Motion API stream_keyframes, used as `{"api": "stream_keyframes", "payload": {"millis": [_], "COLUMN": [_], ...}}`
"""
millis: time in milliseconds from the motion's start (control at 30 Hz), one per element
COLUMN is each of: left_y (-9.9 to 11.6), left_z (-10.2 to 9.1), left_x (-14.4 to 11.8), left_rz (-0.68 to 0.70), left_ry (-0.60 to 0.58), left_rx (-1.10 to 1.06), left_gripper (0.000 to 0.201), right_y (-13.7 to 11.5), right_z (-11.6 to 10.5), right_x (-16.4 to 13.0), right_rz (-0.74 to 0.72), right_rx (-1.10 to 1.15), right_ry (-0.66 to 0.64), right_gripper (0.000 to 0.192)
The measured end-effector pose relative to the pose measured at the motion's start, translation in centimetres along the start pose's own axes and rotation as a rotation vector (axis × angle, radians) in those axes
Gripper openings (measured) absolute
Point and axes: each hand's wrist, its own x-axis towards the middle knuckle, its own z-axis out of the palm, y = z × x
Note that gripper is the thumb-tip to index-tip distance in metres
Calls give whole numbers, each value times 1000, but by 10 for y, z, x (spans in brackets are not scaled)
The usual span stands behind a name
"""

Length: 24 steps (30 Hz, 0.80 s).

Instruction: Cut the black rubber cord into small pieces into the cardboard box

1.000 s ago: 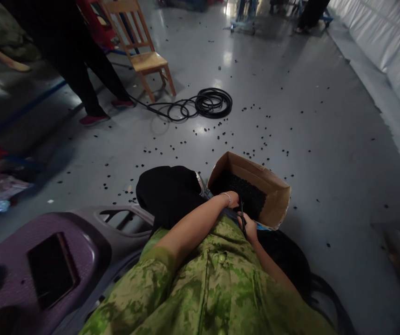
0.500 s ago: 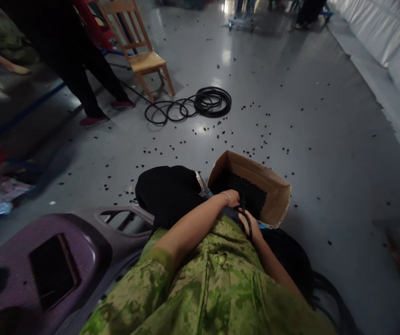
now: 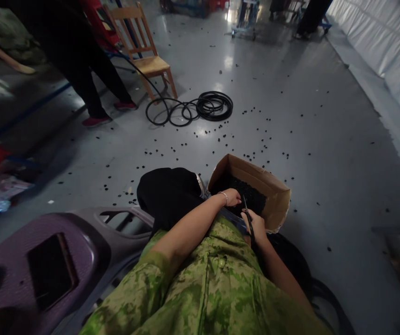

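My left hand, with a bracelet at the wrist, reaches over a cardboard box. Its fingers are pinched together; whatever may be between them is too small to make out. In my right hand is a pair of scissors with black handles, blades pointing away from me towards the left fingertips. Below both hands, a heap of small black pieces lies inside the box. The box rests close against my lap.
Small black rings lie scattered over the grey floor. Ahead is a coil of black hose near a wooden chair. A person in dark trousers stands left. A phone lies on a purple seat.
The scissors have turned to point more forward, and the right hand has shifted slightly right. My left fingers have come a little apart from the blades.
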Motion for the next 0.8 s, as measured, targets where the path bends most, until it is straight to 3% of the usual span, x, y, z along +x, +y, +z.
{"api": "stream_keyframes", "payload": {"millis": [300, 400, 600, 800], "left_y": [-1, -1, 1, 3], "left_z": [3, 2, 1, 0], "left_x": [2, 2, 0, -3], "left_rz": [-62, -59, -19, 5], "left_ry": [-91, -80, -46, -42], "left_rx": [92, 69, 24, -14], "left_gripper": [21, 21, 23, 24], "right_y": [6, 4, -2, -4], "right_z": [19, 15, -3, -8], "right_x": [-8, -7, 1, 5], "right_rz": [28, 51, 175, 138], "right_rx": [-37, 66, 373, 322], "right_ry": [-35, -51, -260, -265], "right_gripper": [41, 44, 52, 51]}}
